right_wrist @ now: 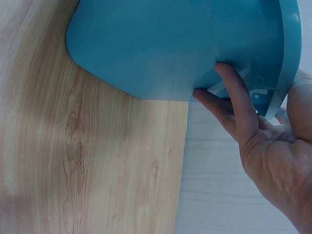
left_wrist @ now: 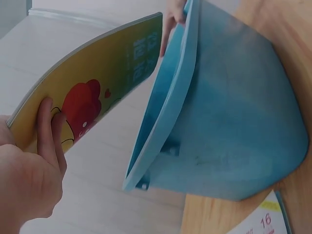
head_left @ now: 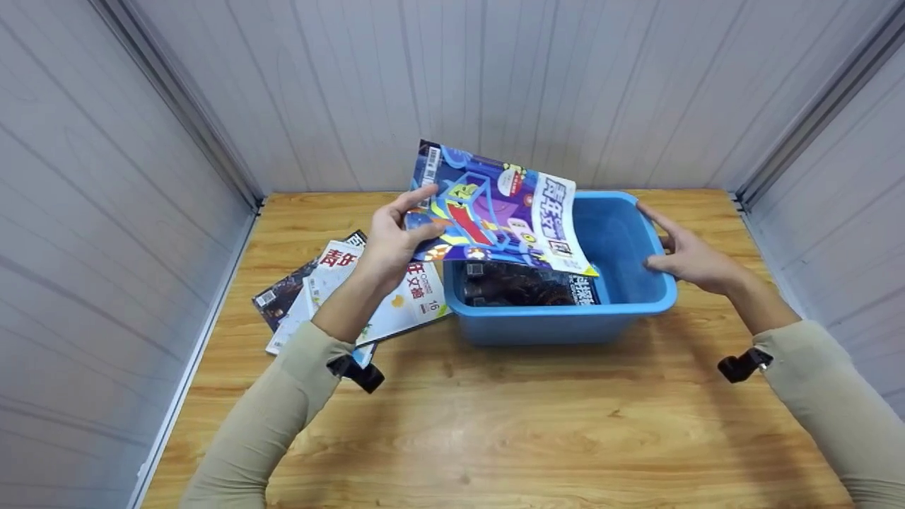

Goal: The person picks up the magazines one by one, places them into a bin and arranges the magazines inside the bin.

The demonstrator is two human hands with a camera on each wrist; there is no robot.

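Fingers [left_wrist: 46, 129] of the left hand [head_left: 392, 244] curl under the yellow back cover of a glossy magazine [head_left: 495, 215], thumb on its blue cartoon front, pinching one edge so the thin, flexible pages bow in mid-air over the near left corner of a blue plastic tub [head_left: 636, 300]. The wrist is cocked upward, the beige-sleeved forearm rising from the counter [head_left: 495, 424]. The right hand's [head_left: 689, 258] fingers [right_wrist: 234, 100] grip the tub's right end, fingertips pressed under its smooth rolled rim, thumb over the top edge. The tub is rectangular with rounded corners and sits on the wood-grain counter; a dark-covered magazine [head_left: 523, 286] lies inside it. To the tub's left, a loose fan of magazines [head_left: 339, 290] lies flat on the counter beneath the left wrist.
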